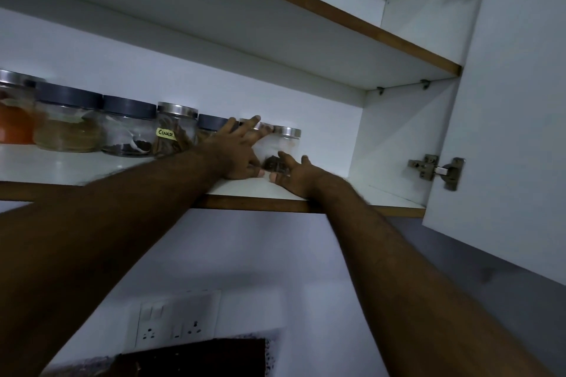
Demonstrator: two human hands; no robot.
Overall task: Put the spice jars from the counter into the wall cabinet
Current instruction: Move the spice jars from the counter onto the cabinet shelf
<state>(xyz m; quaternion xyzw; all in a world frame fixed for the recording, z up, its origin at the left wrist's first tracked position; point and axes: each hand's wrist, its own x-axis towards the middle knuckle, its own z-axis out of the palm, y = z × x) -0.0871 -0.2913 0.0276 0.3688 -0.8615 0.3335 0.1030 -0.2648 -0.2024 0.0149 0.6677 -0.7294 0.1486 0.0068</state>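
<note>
Jars (128,127) line the shelf (263,190) beyond our left hand (235,150), and we steady the last jar (283,147) between open hands, right hand (294,174) just beside it, so little seems left.

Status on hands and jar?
Left hand open against rightmost jar. Right hand open beside it. Jar on shelf, row end. Nothing blocking.

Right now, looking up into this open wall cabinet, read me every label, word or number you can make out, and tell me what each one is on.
"CINAM": handwritten in black on a yellow sticker on the steel-lidded glass jar; the right end is cut off, so the rest cannot be read.
No other jar on the shelf shows a readable label.
The wall socket plate below carries no legible text.
</note>
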